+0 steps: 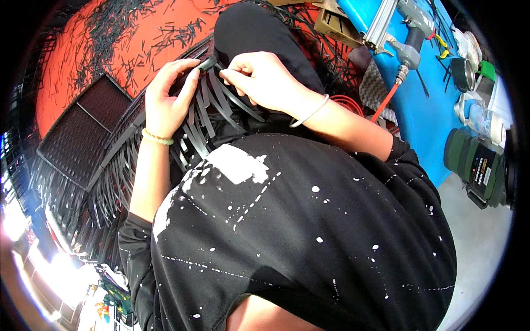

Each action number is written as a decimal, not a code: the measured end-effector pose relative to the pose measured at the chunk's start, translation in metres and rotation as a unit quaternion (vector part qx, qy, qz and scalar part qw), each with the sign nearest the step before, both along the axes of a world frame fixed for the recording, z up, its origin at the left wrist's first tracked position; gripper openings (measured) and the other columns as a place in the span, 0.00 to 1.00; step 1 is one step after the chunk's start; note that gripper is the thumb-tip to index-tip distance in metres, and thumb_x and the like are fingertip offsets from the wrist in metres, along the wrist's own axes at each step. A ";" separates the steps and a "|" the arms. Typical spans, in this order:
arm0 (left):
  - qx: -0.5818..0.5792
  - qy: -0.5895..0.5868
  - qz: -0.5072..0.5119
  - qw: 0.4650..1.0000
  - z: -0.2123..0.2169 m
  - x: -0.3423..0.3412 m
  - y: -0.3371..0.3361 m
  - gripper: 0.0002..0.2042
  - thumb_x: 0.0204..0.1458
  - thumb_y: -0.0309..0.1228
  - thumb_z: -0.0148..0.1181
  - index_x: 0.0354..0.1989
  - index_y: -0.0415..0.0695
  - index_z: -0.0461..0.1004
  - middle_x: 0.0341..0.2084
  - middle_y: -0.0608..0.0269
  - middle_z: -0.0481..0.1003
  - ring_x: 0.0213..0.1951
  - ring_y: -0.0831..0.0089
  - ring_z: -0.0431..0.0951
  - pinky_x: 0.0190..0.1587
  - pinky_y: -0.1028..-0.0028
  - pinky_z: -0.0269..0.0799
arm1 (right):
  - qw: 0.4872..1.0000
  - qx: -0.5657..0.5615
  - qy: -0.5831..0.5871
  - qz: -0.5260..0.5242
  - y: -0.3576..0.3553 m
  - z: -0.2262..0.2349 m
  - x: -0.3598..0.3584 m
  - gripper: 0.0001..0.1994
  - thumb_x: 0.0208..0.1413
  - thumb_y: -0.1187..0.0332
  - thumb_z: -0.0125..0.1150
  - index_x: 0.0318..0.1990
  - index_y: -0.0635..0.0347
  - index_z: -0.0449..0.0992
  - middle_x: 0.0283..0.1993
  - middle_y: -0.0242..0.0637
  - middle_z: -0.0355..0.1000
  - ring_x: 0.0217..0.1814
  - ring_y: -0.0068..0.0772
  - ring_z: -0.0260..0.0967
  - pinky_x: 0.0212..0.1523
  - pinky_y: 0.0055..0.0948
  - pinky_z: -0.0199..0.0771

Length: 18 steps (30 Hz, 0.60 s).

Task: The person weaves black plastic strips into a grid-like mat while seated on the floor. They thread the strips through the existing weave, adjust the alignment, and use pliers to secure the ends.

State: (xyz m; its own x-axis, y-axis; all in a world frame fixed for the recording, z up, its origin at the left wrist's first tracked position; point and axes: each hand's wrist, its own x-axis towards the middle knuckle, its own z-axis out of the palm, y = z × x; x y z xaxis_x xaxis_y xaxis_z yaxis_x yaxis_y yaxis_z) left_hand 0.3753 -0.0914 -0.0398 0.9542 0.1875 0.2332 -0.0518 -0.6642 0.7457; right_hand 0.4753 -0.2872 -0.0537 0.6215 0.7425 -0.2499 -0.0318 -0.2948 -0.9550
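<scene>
A dark woven panel (77, 132) with a framed edge lies across my lap to the left, and many loose flat grey strips (201, 116) hang from its edge. My left hand (171, 91) is closed, thumb and fingers pinching the strip-wrapped end of the frame bar (207, 63). Just to the right of that end, my right hand (262, 77) has its fingers curled and pressed together close to the strips. What lies between its fingertips is too small to make out. The bar's end is partly hidden by my left fingers.
Red sheeting (61, 71) strewn with black strip offcuts spreads ahead. On the right, a blue table (414, 110) carries an air tool (411, 41) with a red hose (385, 103). A dark green bag (475, 165) and a cardboard box (337, 27) are nearby.
</scene>
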 end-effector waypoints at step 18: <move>0.054 0.134 0.027 0.989 0.009 0.013 -0.004 0.21 0.46 0.41 0.75 0.43 0.40 0.81 0.33 0.62 0.78 0.38 0.71 0.79 0.44 0.73 0.74 | 1.000 -0.003 0.020 -0.003 -0.007 0.007 0.004 0.12 0.61 0.65 0.62 0.32 0.67 0.79 0.23 0.39 0.76 0.23 0.24 0.70 0.27 0.29 0.69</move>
